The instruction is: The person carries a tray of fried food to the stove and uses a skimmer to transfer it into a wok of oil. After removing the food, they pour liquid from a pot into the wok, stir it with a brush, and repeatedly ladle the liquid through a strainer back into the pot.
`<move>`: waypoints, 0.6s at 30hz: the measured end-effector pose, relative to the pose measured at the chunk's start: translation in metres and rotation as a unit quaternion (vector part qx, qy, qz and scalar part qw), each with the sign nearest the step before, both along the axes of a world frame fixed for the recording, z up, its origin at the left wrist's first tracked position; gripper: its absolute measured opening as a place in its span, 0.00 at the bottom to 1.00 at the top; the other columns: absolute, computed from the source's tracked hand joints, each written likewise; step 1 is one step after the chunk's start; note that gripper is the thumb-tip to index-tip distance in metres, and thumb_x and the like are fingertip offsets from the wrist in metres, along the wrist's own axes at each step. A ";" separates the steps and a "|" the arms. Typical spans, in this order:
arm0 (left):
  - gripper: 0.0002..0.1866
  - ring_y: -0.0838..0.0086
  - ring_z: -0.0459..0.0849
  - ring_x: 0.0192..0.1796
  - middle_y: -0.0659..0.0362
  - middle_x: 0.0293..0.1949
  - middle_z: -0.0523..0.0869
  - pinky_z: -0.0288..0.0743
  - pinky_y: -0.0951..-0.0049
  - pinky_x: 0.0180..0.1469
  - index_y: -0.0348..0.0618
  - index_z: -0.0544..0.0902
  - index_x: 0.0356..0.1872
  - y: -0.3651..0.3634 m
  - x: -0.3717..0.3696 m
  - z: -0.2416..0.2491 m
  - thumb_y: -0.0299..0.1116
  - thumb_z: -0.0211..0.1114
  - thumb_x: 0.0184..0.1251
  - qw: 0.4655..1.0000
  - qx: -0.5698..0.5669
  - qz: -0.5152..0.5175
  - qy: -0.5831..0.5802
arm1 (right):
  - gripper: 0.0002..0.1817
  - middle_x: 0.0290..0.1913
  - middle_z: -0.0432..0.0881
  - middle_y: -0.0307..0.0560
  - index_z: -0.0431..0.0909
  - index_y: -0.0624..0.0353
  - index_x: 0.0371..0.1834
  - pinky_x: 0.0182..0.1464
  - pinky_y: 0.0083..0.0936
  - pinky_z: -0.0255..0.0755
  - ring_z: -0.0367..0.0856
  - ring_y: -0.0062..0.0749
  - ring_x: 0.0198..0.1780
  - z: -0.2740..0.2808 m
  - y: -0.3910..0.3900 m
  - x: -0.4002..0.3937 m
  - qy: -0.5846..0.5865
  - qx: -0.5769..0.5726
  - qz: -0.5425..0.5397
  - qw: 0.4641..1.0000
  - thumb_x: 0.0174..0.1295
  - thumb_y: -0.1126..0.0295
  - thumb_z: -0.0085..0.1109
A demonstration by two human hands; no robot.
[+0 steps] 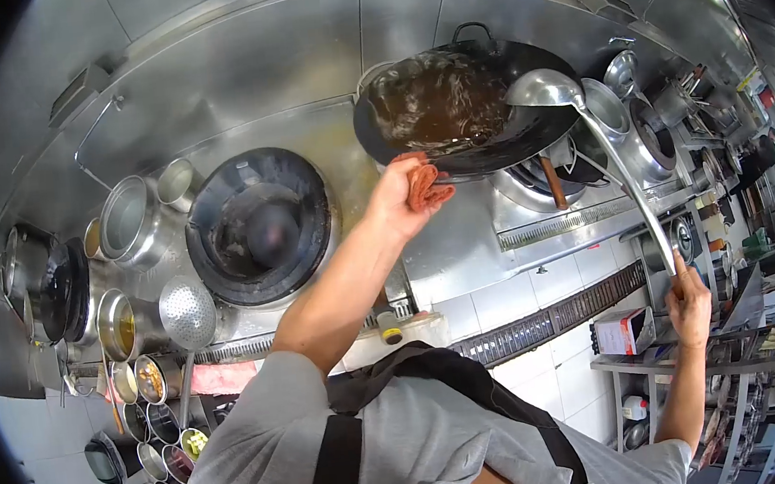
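Our left hand (pixel 399 196) clamps an orange cloth (pixel 426 187) on the near rim of the tilted wok (pixel 466 108), raised over the right burner (pixel 531 186). Our right hand (pixel 689 302) grips the ladle (pixel 545 89) handle, its bowl at the wok's right edge.

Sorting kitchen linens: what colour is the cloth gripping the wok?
Orange-red cloth in the left hand, head view.

wok handle (pixel 418 172) hidden under cloth (pixel 426 188)
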State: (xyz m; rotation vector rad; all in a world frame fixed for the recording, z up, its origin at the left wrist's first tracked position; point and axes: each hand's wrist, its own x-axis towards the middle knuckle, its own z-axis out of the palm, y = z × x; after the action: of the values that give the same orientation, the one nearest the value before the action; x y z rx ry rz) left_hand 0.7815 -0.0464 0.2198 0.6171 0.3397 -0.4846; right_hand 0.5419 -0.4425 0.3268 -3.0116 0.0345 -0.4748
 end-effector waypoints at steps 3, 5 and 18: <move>0.09 0.50 0.81 0.43 0.48 0.42 0.78 0.78 0.66 0.34 0.45 0.74 0.43 -0.023 0.022 -0.010 0.34 0.55 0.65 0.998 -0.048 -0.047 -0.006 | 0.40 0.26 0.69 0.49 0.69 0.56 0.65 0.30 0.28 0.68 0.69 0.36 0.22 0.015 -0.021 0.005 -0.006 -0.024 -0.003 1.000 0.41 0.90 0.51; 0.09 0.48 0.81 0.45 0.47 0.43 0.78 0.77 0.68 0.32 0.45 0.73 0.43 -0.036 0.025 -0.008 0.35 0.55 0.65 0.997 -0.064 -0.048 0.015 | 0.40 0.26 0.68 0.48 0.69 0.56 0.65 0.30 0.28 0.68 0.68 0.35 0.22 0.021 -0.025 0.007 -0.003 -0.031 -0.009 0.999 0.41 0.90 0.51; 0.09 0.47 0.79 0.49 0.50 0.45 0.74 0.76 0.69 0.28 0.45 0.72 0.42 -0.061 0.040 -0.020 0.36 0.56 0.66 0.996 -0.067 -0.062 -0.009 | 0.40 0.26 0.70 0.48 0.69 0.55 0.65 0.32 0.27 0.69 0.70 0.32 0.23 0.027 -0.045 0.023 0.016 -0.045 -0.023 0.999 0.42 0.90 0.50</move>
State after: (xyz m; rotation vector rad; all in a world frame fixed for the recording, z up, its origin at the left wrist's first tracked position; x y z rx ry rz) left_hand 0.8211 -0.1076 0.1995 0.5142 0.2501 -0.6152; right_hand 0.5650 -0.4879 0.3537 -3.1130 0.0878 -0.4440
